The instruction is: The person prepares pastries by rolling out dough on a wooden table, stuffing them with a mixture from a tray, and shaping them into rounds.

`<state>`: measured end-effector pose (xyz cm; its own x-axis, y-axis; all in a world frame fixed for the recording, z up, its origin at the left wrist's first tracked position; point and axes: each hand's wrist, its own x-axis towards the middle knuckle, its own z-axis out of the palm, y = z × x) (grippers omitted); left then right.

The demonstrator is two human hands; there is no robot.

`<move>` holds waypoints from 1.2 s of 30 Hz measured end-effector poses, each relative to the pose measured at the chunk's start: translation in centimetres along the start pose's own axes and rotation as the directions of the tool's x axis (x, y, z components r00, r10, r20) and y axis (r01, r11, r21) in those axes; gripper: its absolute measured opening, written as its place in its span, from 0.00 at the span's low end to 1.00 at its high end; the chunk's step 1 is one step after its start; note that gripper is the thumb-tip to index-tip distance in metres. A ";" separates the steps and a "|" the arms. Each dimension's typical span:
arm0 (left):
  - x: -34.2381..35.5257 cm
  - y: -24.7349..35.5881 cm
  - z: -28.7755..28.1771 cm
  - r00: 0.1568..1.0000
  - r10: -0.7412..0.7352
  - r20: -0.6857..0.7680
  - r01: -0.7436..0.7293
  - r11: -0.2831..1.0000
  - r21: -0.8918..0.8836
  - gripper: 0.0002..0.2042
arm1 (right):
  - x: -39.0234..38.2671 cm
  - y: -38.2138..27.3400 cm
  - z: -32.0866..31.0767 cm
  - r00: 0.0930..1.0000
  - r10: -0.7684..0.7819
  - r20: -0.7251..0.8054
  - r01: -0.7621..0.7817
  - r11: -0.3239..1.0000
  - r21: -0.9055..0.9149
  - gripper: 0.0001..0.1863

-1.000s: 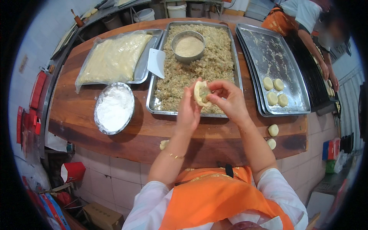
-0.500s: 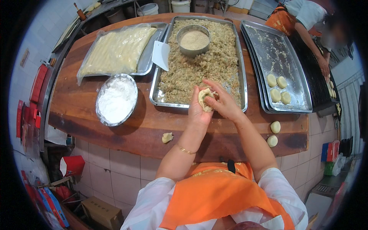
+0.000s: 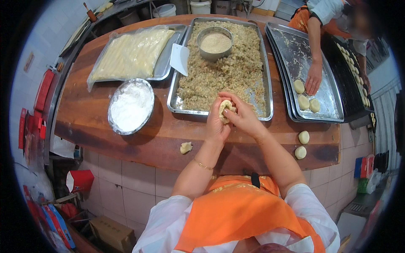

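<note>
Both my hands meet over the near edge of a metal tray (image 3: 177, 110) of crumbly filling (image 3: 211, 82). My left hand (image 3: 217, 126) cups a pale piece of dough (image 3: 225, 110) with an open, ragged rim. My right hand (image 3: 244, 118) wraps round it from the other side, its thumb pressed at the dough's opening. What lies inside the dough is mostly hidden by the fingers. A small dough lump (image 3: 185, 147) rests on the wooden table to the left, and two round cakes (image 3: 302, 144) sit on the right.
Plastic-covered dough strips (image 3: 128, 52) and a bowl of white flour (image 3: 130, 107) are on the left. A white scraper (image 3: 180, 59) and a round tin (image 3: 215, 44) lie in the filling. At right, a co-worker's hand (image 3: 313, 79) reaches into stacked trays (image 3: 306, 55) beside a black rack (image 3: 346, 97).
My right fingers have closed further round the dough. The co-worker's hand has moved into the right tray, over one of the round cakes. Pale cakes now show along the black rack.
</note>
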<state>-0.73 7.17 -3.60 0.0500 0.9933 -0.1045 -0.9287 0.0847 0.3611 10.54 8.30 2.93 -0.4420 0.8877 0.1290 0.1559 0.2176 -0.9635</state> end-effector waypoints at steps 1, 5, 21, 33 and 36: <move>0.1 -0.4 -0.2 0.998 0.018 -0.054 -0.018 1.000 -0.002 0.13 | -0.2 0.5 0.4 0.998 -0.053 -0.032 0.050 0.996 -0.073 0.27; 0.9 -1.0 -0.3 0.985 0.080 -0.152 -0.073 0.996 0.051 0.14 | -0.3 1.5 1.2 0.980 -0.171 -0.105 0.142 0.960 -0.240 0.27; -1.0 1.4 0.7 0.997 -0.040 0.060 0.020 0.953 0.302 0.12 | -0.3 -1.3 -0.7 0.969 0.100 0.225 -0.157 0.955 0.252 0.36; -3.2 0.7 4.4 0.963 -0.159 0.217 0.127 0.980 0.152 0.22 | -0.2 -1.7 -3.6 0.914 -0.343 0.215 0.403 0.823 -0.401 0.34; -3.3 0.2 5.6 0.987 -0.113 0.116 0.086 0.973 0.213 0.22 | -0.8 -1.2 -2.7 0.918 -0.394 0.047 0.387 0.863 -0.323 0.24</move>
<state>0.98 4.31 2.03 0.1969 0.9797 -0.0365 -0.8211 0.1852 0.5399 13.05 8.39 4.65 -0.5089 0.7099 0.4870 0.2491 0.6629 -0.7060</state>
